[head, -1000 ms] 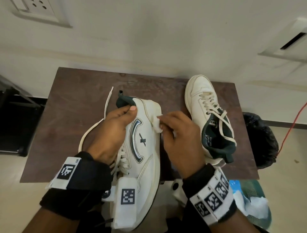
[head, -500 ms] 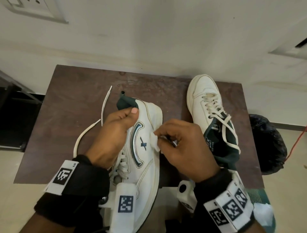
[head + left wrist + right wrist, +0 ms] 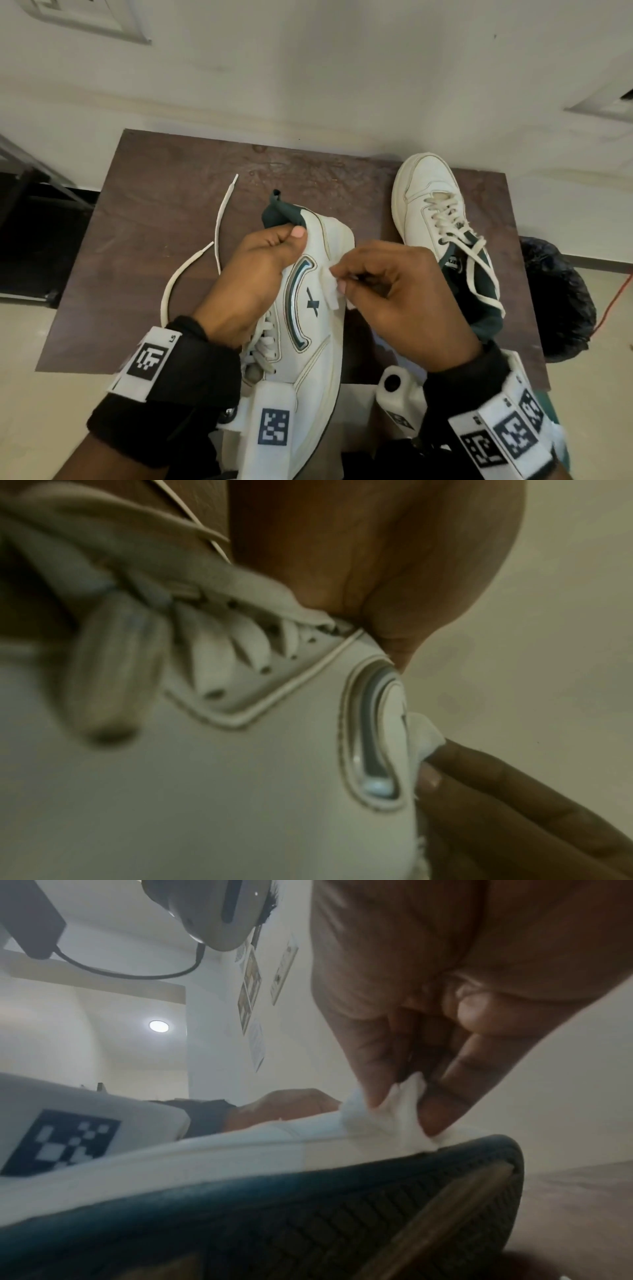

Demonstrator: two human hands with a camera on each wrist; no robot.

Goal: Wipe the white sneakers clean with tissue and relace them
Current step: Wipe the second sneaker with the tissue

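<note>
A white sneaker (image 3: pixel 318 342) with dark green lining lies on its side over the front edge of the brown table (image 3: pixel 147 240). My left hand (image 3: pixel 253 284) grips it at the collar, thumb on the heel side. My right hand (image 3: pixel 387 291) pinches a small white tissue (image 3: pixel 330 286) against the sneaker's side near the sole. The right wrist view shows the tissue (image 3: pixel 387 1118) pressed on the white midsole above the dark tread. In the left wrist view the tissue (image 3: pixel 423 734) sits beside the curved grey side emblem. A second white sneaker (image 3: pixel 442 233), laced, stands at the right.
A loose white lace (image 3: pixel 191 270) trails over the table to the left of my left hand. A black bag (image 3: pixel 561 301) sits on the floor at the right. The wall runs close behind the table.
My right hand has slid the tissue along the sneaker's side, away from the heel and toward me. The left hand keeps its hold on the collar.
</note>
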